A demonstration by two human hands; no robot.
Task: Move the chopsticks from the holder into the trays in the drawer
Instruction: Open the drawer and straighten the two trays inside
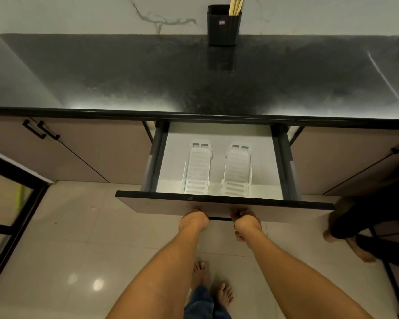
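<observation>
- chopsticks (236, 5) sit upright in the black holder (224, 25) at the back of the dark counter (124, 77)
- drawer (217, 201) is open, two white trays (197, 171) side by side inside
- left hand (194, 221) and right hand (247, 223) are both curled around the handle under the drawer front

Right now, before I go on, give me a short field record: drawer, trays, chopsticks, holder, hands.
drawer: light-fronted pull-out drawer under the dark stone countertop, pulled open
trays: two white slotted plastic trays side by side inside, both empty
chopsticks: pale wooden chopsticks upright in the holder, none moved yet
holder: black ribbed plastic holder at the back of the countertop, against the wall
left hand: left hand gripping the drawer handle
right hand: right hand gripping the same handle
</observation>
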